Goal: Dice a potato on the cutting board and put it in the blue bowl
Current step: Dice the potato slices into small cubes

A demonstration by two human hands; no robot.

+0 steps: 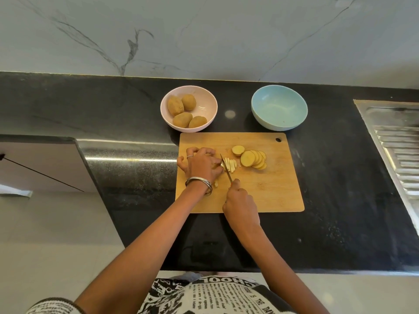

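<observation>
On the wooden cutting board (267,189) lies a fanned row of round potato slices (251,158), and left of it a small stack cut into strips (230,164). My left hand (201,164) curls its fingers over that stack and holds it down. In my right hand (241,205) is a knife (226,169), gripped by the handle, its blade standing in the strips right beside my left fingertips. One small cut piece (216,183) lies by my left wrist. The blue bowl (279,107) stands behind the board at the right and holds nothing.
A pink bowl (207,99) with several whole potatoes stands behind the board on the left. The black counter (340,200) ends in a steel sink drainer (399,141) at the far right. A marble wall runs along the back.
</observation>
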